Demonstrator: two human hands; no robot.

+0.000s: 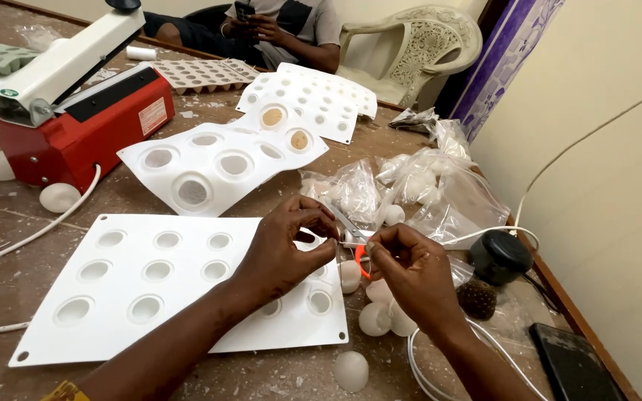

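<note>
Head view: on the left of the bench (187, 371) a red heat sealer (87, 122) stands with its white arm raised, and before it lies a white mould tray (150, 289) with round hollows. Above this tray the left hand (287, 249) has thumb and fingers pinched together on something very small; I cannot tell what it is. Just beside it the right hand (410, 271) is closed on small scissors (354, 241) with an orange handle, the blades pointing toward the left fingertips. The blades are so near those fingers that a slip could nick the skin or cut the small piece in the wrong place. The piece could also fall among the white shells (373, 315) below and be hard to find. The scissors look small and thin, metal blades, mostly hidden. To the right lie clear plastic bags (425, 189), a black round object (501, 256) with a white cable (440, 371), and a dark phone (574, 364).
</note>
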